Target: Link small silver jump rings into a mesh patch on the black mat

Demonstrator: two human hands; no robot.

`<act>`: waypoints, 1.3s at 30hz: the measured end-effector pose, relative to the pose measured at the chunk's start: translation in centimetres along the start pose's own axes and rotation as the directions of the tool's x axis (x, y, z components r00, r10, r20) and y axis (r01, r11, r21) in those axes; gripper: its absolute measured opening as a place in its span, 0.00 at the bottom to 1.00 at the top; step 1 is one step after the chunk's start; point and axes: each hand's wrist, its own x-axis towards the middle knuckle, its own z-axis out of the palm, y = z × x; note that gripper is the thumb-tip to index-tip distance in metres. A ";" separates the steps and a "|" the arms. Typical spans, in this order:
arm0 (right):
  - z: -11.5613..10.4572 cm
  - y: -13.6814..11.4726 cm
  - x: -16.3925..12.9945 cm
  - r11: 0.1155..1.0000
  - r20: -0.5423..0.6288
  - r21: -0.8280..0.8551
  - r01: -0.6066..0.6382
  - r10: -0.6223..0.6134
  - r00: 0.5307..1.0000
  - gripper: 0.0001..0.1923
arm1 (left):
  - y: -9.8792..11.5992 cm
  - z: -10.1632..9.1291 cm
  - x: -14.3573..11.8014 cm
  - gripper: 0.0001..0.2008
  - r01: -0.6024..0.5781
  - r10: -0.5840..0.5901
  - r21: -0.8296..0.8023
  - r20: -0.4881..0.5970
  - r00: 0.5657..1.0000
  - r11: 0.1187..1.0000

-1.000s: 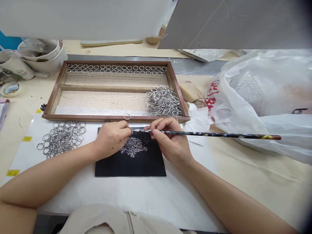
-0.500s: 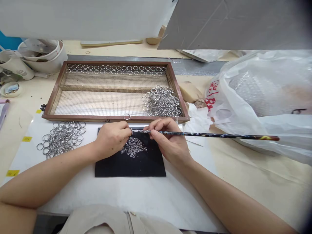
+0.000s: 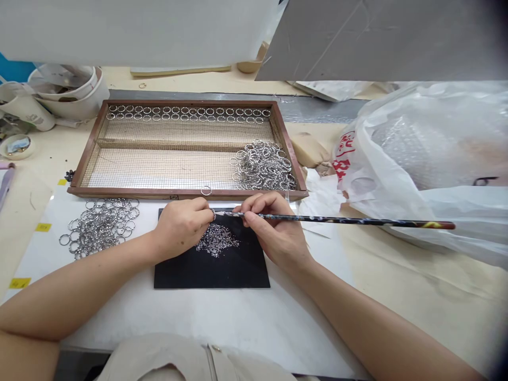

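My left hand [image 3: 184,225] is closed in a pinch on a small silver ring [image 3: 214,214], most of which the fingers hide. In my right hand [image 3: 275,225] is a long, dark patterned brush-like stick [image 3: 349,220], gripped near its pale tip, which points left at the ring. Below both hands lies a black board [image 3: 210,275] bearing a heap of tiny shiny stones or beads [image 3: 217,241]. Left of the board, loose silver rings [image 3: 105,225] are piled on white paper. One single ring [image 3: 206,190] rests on the front edge of the wooden frame.
A wooden tray with mesh bottom [image 3: 178,191] stands behind the board, holding two rows of rings [image 3: 190,111] and a ring heap [image 3: 264,166]. White tubs [image 3: 85,103] are at back left, a plastic bag [image 3: 420,174] at right. A grey panel [image 3: 381,42] hangs overhead.
Almost nothing differs. Both hands stay at the same spot with the ring and the stick, the stick's tip still by the ring; the view has shifted very slightly.
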 end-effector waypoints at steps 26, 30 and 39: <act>0.4 -0.6 -0.3 0.958 0.059 -0.277 -0.080 0.100 0.993 0.07 | -0.3 0.2 0.1 0.09 0.082 -0.085 -0.081 -0.033 0.996 0.993; 0.5 -0.5 -0.2 0.956 0.069 -0.287 -0.065 0.088 0.994 0.08 | -0.3 0.2 0.2 0.09 0.078 -0.081 -0.078 -0.037 0.996 0.994; 0.3 -0.8 -0.2 0.990 0.006 -0.135 -0.042 0.043 0.999 0.08 | -0.3 0.0 0.1 0.09 0.075 -0.077 -0.085 -0.025 0.997 0.994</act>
